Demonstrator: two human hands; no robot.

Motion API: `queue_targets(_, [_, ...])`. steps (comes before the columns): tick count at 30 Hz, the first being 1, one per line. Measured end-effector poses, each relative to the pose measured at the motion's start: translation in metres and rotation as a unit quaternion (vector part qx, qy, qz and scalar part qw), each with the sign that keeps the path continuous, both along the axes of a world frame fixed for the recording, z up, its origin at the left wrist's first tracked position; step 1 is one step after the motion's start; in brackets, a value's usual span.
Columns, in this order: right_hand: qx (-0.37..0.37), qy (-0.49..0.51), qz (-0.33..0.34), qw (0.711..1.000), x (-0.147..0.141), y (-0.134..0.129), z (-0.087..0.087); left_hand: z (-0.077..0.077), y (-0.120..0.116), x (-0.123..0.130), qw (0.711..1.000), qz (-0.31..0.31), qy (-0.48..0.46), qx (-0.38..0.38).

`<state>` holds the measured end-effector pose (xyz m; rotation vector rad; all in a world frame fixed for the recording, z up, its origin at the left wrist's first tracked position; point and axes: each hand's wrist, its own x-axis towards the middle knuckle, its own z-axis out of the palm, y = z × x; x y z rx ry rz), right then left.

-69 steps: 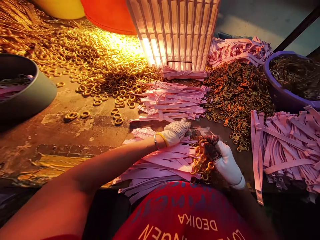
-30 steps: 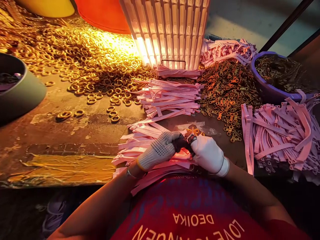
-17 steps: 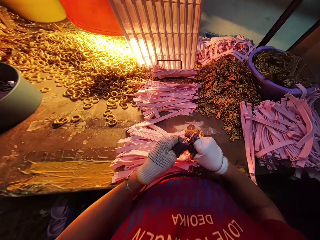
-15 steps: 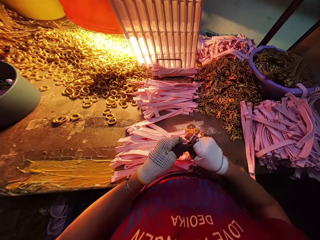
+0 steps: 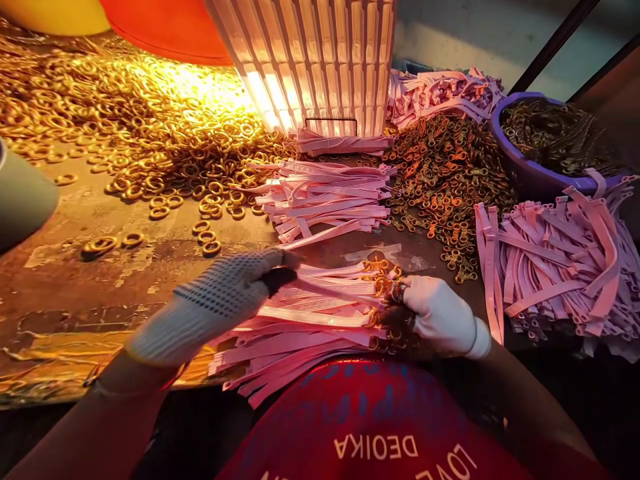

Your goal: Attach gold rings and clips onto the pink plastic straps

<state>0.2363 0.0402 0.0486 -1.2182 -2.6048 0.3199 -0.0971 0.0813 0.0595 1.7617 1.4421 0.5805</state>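
My left hand point(image 5: 223, 297), in a dotted work glove, is closed in a pinch on one end of a pink strap point(image 5: 337, 291). That strap stretches across to my right hand point(image 5: 435, 312), whose dark-tipped fingers are closed at its other end. Small brass-coloured clasps point(image 5: 381, 275) lie just behind and under the right fingertips; whether one is in the fingers I cannot make out. Beneath the held strap, a layer of pink straps point(image 5: 300, 333) is spread on the table right in front of my body.
Gold rings point(image 5: 190, 133) are heaped at the back left, and metal clasps point(image 5: 445, 180) at the right. A purple basin point(image 5: 500, 143) holds more metal pieces. Pink straps form a middle stack point(image 5: 325, 193) and a right pile point(image 5: 560, 267). An upright ribbed panel point(image 5: 320, 63) stands behind.
My hands were close together over the straps. The left has moved away to the left, pulling a strap out straight, while the right has shifted slightly right. The camera view has shifted a little.
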Motion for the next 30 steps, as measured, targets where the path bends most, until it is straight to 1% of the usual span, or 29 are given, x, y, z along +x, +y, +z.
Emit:
queue_targets(2, [-0.057, 0.057, 0.007, 0.997, 0.016, 0.023, -0.007, -0.001, -0.007, 0.001, 0.992, 0.105, -0.057, -0.052])
queue_targets(3, [-0.059, 0.064, -0.016, 0.996, 0.024, 0.038, -0.012, -0.001, -0.010, 0.006, 0.979, 0.147, -0.111, -0.084])
queue_targets(4, [-0.053, 0.055, -0.058, 0.995, 0.031, 0.057, -0.019, -0.001, -0.013, 0.013, 0.960, 0.178, -0.180, -0.117])
queue_targets(5, [-0.043, 0.014, -0.119, 0.992, 0.037, 0.076, -0.026, -0.002, -0.015, 0.021, 0.934, 0.200, -0.254, -0.150])
queue_targets(6, [-0.022, -0.054, -0.190, 0.980, 0.042, 0.094, -0.034, -0.003, -0.015, 0.029, 0.903, 0.215, -0.325, -0.184])
queue_targets(7, [-0.006, -0.119, -0.243, 0.963, 0.045, 0.112, -0.042, -0.004, -0.014, 0.036, 0.868, 0.221, -0.384, -0.223])
queue_targets(8, [0.004, -0.156, -0.270, 0.950, 0.047, 0.126, -0.049, -0.006, -0.011, 0.041, 0.835, 0.218, -0.431, -0.264])
queue_targets(9, [0.013, -0.185, -0.286, 0.940, 0.047, 0.138, -0.055, -0.008, -0.009, 0.046, 0.806, 0.206, -0.463, -0.306])
queue_targets(10, [0.016, -0.197, -0.290, 0.937, 0.047, 0.147, -0.060, -0.010, -0.006, 0.048, 0.782, 0.188, -0.485, -0.343])
queue_targets(12, [0.020, -0.206, -0.290, 0.934, 0.048, 0.155, -0.068, -0.016, -0.004, 0.051, 0.751, 0.143, -0.511, -0.393])
queue_targets(14, [0.023, -0.216, -0.296, 0.930, 0.050, 0.155, -0.074, -0.021, -0.006, 0.051, 0.734, 0.123, -0.527, -0.411])
queue_targets(15, [0.026, -0.219, -0.298, 0.929, 0.052, 0.154, -0.077, -0.023, -0.008, 0.052, 0.733, 0.124, -0.529, -0.410])
queue_targets(16, [0.031, -0.218, -0.300, 0.928, 0.054, 0.153, -0.079, -0.025, -0.011, 0.052, 0.737, 0.129, -0.527, -0.403])
queue_targets(18, [0.045, -0.198, -0.310, 0.929, 0.056, 0.148, -0.080, -0.028, -0.017, 0.053, 0.757, 0.133, -0.519, -0.374])
queue_targets(19, [0.051, -0.171, -0.317, 0.932, 0.055, 0.144, -0.078, -0.028, -0.020, 0.054, 0.768, 0.134, -0.515, -0.357])
queue_targets(21, [0.049, -0.066, -0.312, 0.946, 0.047, 0.133, -0.071, -0.027, -0.025, 0.057, 0.789, 0.135, -0.503, -0.325])
queue_targets(23, [0.015, 0.080, -0.254, 0.964, 0.032, 0.114, -0.057, -0.026, -0.027, 0.061, 0.810, 0.139, -0.483, -0.302])
queue_targets(25, [-0.034, 0.199, -0.168, 0.965, 0.010, 0.089, -0.040, -0.024, -0.029, 0.067, 0.829, 0.139, -0.462, -0.284])
queue_targets(26, [-0.051, 0.226, -0.137, 0.963, -0.003, 0.075, -0.032, -0.023, -0.030, 0.070, 0.836, 0.137, -0.456, -0.273])
queue_targets(28, [-0.069, 0.250, -0.100, 0.961, -0.027, 0.048, -0.017, -0.021, -0.032, 0.077, 0.856, 0.132, -0.438, -0.241])
queue_targets(30, [-0.091, 0.255, -0.078, 0.960, -0.047, 0.027, -0.008, -0.018, -0.035, 0.083, 0.889, 0.122, -0.395, -0.198])
